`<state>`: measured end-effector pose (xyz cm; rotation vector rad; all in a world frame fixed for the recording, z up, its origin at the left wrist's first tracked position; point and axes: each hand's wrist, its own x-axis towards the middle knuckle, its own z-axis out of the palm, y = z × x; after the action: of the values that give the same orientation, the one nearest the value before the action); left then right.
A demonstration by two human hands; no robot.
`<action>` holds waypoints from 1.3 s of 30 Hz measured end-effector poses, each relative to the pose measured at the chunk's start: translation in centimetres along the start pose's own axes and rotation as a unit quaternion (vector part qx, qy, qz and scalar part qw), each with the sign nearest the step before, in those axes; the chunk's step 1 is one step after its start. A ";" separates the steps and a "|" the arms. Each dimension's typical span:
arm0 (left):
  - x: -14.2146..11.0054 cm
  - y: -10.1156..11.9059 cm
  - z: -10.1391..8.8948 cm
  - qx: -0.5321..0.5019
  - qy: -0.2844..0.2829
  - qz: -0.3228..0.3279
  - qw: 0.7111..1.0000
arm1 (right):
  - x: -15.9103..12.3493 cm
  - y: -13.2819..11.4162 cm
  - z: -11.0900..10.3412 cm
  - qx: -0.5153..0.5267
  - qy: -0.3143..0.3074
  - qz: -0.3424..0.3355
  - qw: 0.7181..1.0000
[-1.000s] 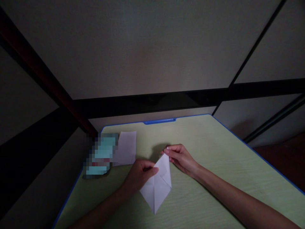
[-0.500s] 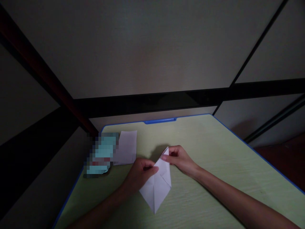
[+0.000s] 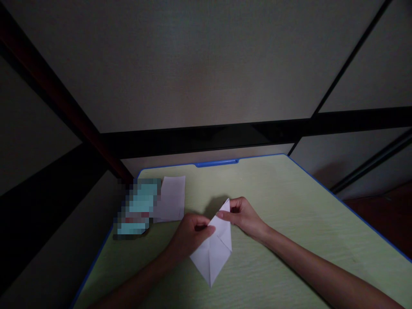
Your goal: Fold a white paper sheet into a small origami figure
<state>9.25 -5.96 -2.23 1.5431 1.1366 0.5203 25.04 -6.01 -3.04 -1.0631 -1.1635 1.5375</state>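
A folded sheet of white paper (image 3: 214, 251), kite-shaped with creases and a pointed lower tip, is held between both hands above the table. My left hand (image 3: 190, 234) pinches its upper left edge, thumb on top and fingers behind. Near the top point, my right hand (image 3: 242, 214) grips the right side, its thumb lying across the front of the fold. The fingers behind the paper are partly hidden.
On the left of the pale green table (image 3: 289, 206) lies a stack of white paper (image 3: 170, 198). Beside it is a pixelated flat object (image 3: 141, 204), light teal. A blue handle (image 3: 217, 163) sits on the far edge, before a panelled wall (image 3: 206, 64).
The paper has shifted very slightly to the right, and the flaps at its top point lie closer together. Both hands keep their hold.
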 end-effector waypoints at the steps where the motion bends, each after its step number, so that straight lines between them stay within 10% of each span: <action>1: 0.0 0.0 0.0 -0.006 -0.003 -0.004 1.000 | 0.0 -0.1 0.0 -0.002 0.001 0.000 1.000; 39: -0.2 0.3 0.2 0.000 0.014 -0.008 1.000 | 0.1 -0.4 -0.1 -0.109 0.036 -0.078 0.990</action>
<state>9.45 -6.21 -1.98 1.5295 1.1687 0.5341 25.20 -5.87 -2.63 -1.1314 -1.3541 1.2632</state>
